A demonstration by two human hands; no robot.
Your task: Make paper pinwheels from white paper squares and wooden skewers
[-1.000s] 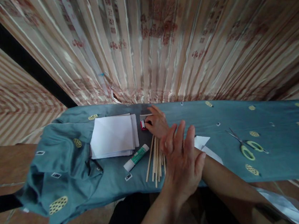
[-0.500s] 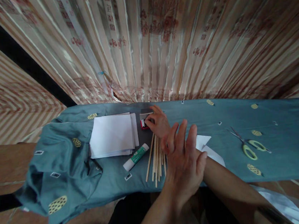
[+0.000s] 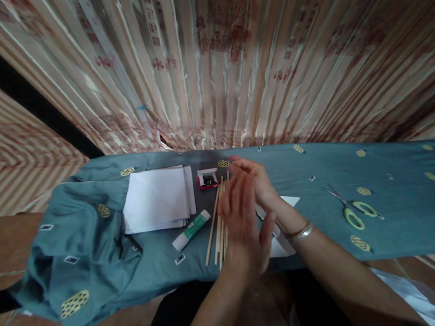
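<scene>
"On the blue cloth (image 3: pixel 403 204), what did the hands do?"

"The left hand (image 3: pixel 244 228) hung flat and open over the sticks (image 3: pixel 216 226), holding nothing. The right hand (image 3: pixel 257 182) reached near the little red box (image 3: pixel 207 179); whether its fingers held anything could not be told."

"Was much made?"

"It looked not. The sticks lay loose, the glue (image 3: pixel 191 231) had its cap on, the scissors (image 3: pixel 352 211) lay far off, and the paper pile (image 3: pixel 157 198) lay flat and neat."

Single head-worn view, looking forward and steeply down from above the near edge of a table draped in blue cloth (image 3: pixel 387 238), close over both forearms; facing a striped curtain (image 3: pixel 228 52) behind the table; wide-angled, edges bowed.
</scene>
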